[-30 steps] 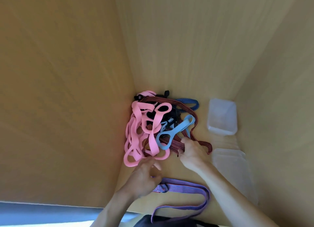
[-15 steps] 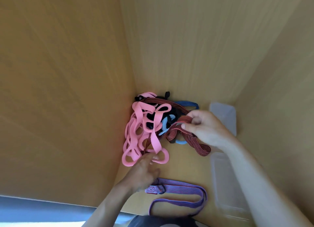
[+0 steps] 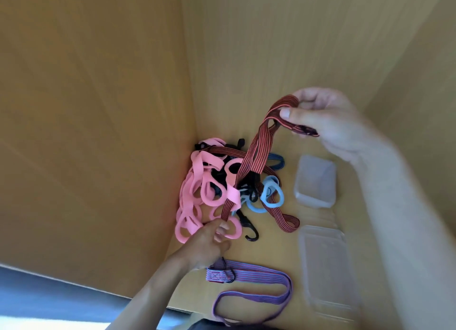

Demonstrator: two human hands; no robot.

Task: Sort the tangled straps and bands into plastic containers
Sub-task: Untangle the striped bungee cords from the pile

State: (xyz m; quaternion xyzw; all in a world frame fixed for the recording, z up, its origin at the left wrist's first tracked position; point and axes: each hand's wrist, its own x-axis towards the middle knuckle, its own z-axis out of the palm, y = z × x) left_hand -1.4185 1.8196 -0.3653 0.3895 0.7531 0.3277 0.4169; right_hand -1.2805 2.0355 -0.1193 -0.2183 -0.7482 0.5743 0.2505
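A tangled heap lies in the far left corner of a wooden box: pink looped bands (image 3: pixel 197 196), light blue bands (image 3: pixel 270 196), a dark blue strap (image 3: pixel 277 160) and black hooks (image 3: pixel 250 231). My right hand (image 3: pixel 328 122) pinches a red-and-black striped strap (image 3: pixel 256 157) and holds it high above the heap; the strap's lower end still runs through the tangle. My left hand (image 3: pixel 209 243) grips the near edge of the pink bands and the red strap's lower part. Two clear plastic containers stand at the right: a small one (image 3: pixel 315 181) and a longer one (image 3: pixel 325 268).
A purple striped strap (image 3: pixel 254 290) with a metal ring lies loose near the front edge. Wooden walls (image 3: pixel 98 107) close in on the left, back and right. A blue surface (image 3: pixel 49 297) shows at the lower left outside the box.
My right hand has lifted the red striped strap up and to the right, pulling it taut out of the heap. The left hand stays at the pink bands' near edge.
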